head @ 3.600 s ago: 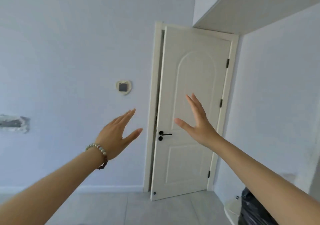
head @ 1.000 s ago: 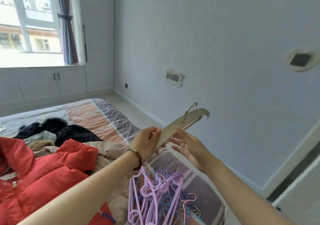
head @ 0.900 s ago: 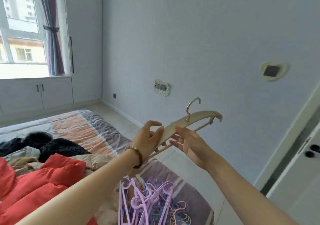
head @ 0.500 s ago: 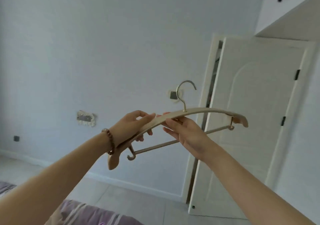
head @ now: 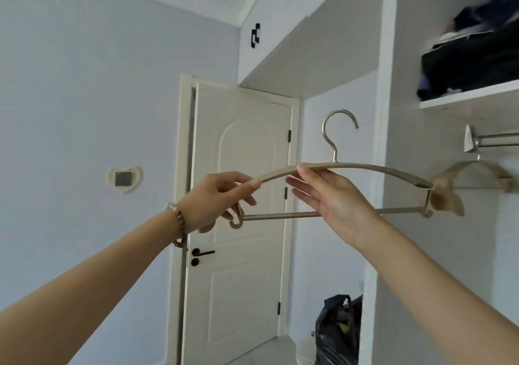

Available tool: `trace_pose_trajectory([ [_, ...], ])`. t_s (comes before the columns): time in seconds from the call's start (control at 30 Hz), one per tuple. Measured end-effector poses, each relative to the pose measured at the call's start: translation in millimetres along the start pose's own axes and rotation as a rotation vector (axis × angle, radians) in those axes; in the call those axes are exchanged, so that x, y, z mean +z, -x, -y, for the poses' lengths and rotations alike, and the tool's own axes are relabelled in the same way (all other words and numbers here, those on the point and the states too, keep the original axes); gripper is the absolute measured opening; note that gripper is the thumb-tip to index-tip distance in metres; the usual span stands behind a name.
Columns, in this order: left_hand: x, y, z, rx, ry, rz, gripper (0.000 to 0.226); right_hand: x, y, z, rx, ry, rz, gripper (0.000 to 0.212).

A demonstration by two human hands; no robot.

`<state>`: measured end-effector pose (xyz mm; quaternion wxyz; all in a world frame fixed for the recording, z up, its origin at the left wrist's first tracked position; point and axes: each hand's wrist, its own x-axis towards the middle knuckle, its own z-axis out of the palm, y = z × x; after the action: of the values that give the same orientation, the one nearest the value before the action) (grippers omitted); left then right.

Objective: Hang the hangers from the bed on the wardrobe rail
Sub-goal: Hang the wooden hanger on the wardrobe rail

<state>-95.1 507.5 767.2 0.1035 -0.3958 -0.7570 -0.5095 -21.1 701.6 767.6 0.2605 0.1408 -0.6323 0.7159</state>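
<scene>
A beige hanger (head: pixel 373 169) with a metal hook and a lower crossbar is held level in mid-air before the wardrobe. My left hand (head: pixel 216 207) grips its left shoulder end. My right hand (head: pixel 334 202) pinches the top arm just left of the hook between thumb and fingers. The wardrobe rail (head: pixel 497 140) runs at the upper right, under a shelf. Another beige hanger (head: pixel 477 172) hangs on that rail, just right of the held hanger's right end. The bed is out of view.
A white shelf (head: pixel 471 98) above the rail carries dark folded clothes (head: pixel 471 67). A cream door (head: pixel 241 210) with a black handle stands shut behind. A black plastic bag (head: pixel 337 333) sits on the floor by the wardrobe's side panel (head: pixel 382 196).
I have turned from the bed to the wardrobe. The hanger was lifted off the bed, levelled out and carried right and up toward the rail; both hands stayed on it.
</scene>
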Motion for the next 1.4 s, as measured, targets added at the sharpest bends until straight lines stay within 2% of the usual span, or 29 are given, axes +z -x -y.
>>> trace_pose_trajectory([
  [0.17, 99, -69, -26, 0.077, 0.064, 0.04, 0.029, -101, -9, 23, -0.06, 0.103, -0.202, 0.022],
  [0.27, 163, -108, -38, 0.084, 0.119, 0.045, 0.03, -163, -25, 29, -0.1, 0.197, -0.316, 0.034],
  [0.33, 193, -126, -44, 0.071, 0.16, 0.04, 0.034, -193, -38, 30, -0.129, 0.259, -0.405, 0.048],
  [0.43, 246, -161, -56, 0.069, 0.194, 0.064, 0.038, -249, -56, 31, -0.186, 0.349, -0.526, 0.081],
  [0.5, 278, -180, -63, 0.069, 0.212, 0.078, 0.04, -280, -67, 32, -0.178, 0.417, -0.566, 0.084],
  [0.67, 342, -230, -80, 0.113, 0.208, 0.073, 0.037, -349, -90, 42, -0.136, 0.528, -0.588, 0.104],
  [0.83, 388, -265, -94, 0.177, 0.223, 0.182, 0.04, -412, -115, 57, -0.137, 0.585, -0.642, 0.099],
  [0.97, 415, -286, -106, 0.226, 0.233, 0.208, 0.031, -452, -137, 63, -0.161, 0.577, -0.662, 0.097],
  [1.2, 435, -322, -119, 0.35, -0.048, 0.137, 0.028, -498, -172, 66, -0.126, 0.554, -0.649, 0.096],
  [1.4, 454, -337, -117, 0.327, -0.104, 0.162, 0.027, -519, -182, 56, -0.033, 0.477, -0.606, 0.108],
])
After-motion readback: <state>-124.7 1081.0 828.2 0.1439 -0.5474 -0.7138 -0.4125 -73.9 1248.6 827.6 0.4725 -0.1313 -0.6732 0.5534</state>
